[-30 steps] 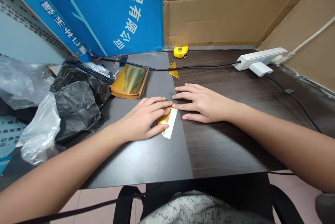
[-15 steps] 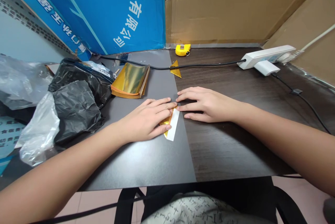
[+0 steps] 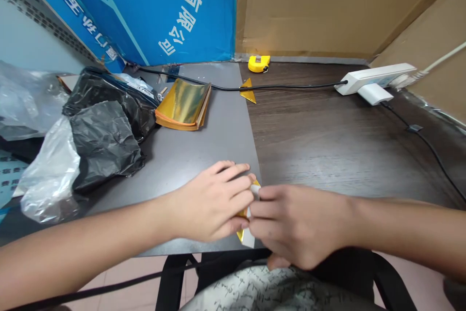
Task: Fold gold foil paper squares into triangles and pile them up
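Note:
A folded piece of gold foil paper [image 3: 241,235] with a white strip [image 3: 248,239] along its right side lies near the front edge of the table. Across it my left hand [image 3: 218,202] lies palm down with its fingers stretched out, hiding most of the gold side. My right hand [image 3: 298,223] meets the white strip from the right. Its fingers are curled and pressed together, slightly blurred, with the thumb pointing down toward my lap. Whatever may be inside those fingers is hidden.
Behind my hands stand a stack of gold foil sheets [image 3: 185,102] and a folded gold triangle [image 3: 248,92] under a black cable [image 3: 291,87]. A yellow tape measure [image 3: 258,64] sits by the cardboard wall. Crumpled plastic bags [image 3: 104,141] lie left, a white power strip [image 3: 378,77] right.
Both hands and the folded paper have moved toward the table's front edge. My right hand's fingers, spread before, are now curled against the white strip. The view has shifted slightly.

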Demonstrator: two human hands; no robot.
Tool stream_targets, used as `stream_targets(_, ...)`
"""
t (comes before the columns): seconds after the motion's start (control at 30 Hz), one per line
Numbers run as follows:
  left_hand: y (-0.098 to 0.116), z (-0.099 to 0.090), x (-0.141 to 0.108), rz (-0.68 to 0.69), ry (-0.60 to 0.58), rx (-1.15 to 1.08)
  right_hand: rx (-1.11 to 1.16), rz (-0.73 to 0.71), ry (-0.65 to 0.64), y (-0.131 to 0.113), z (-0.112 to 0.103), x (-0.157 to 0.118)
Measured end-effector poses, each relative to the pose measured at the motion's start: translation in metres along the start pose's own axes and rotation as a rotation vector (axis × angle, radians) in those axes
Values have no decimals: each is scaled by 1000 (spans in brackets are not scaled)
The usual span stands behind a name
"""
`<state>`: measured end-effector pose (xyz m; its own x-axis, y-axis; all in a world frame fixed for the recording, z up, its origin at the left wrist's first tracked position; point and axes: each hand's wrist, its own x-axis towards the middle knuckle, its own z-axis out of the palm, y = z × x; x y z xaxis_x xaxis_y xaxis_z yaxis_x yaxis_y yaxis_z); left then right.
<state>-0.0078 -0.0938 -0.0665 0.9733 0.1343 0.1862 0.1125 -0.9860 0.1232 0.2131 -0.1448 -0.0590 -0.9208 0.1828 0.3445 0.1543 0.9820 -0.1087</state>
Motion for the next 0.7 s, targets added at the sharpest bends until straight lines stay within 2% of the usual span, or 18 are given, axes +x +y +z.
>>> stream_targets(0.17,16,2,0,-29,25,-7,88,70,99,-17,6,7)
stream_targets(0.33,4,1,0,-29,40,1,85,-4,186,-1,8,7)
stream_targets(0.43,-7,-1,0,-76,36,21,67,8,161,14,7,5)
stream_targets(0.57,-21,-3,-1,-182,50,55,108,149,103,33,8,-3)
stream_targets(0.7,-26,-5,-1,-290,30,-21,162,189,73,44,8,-8)
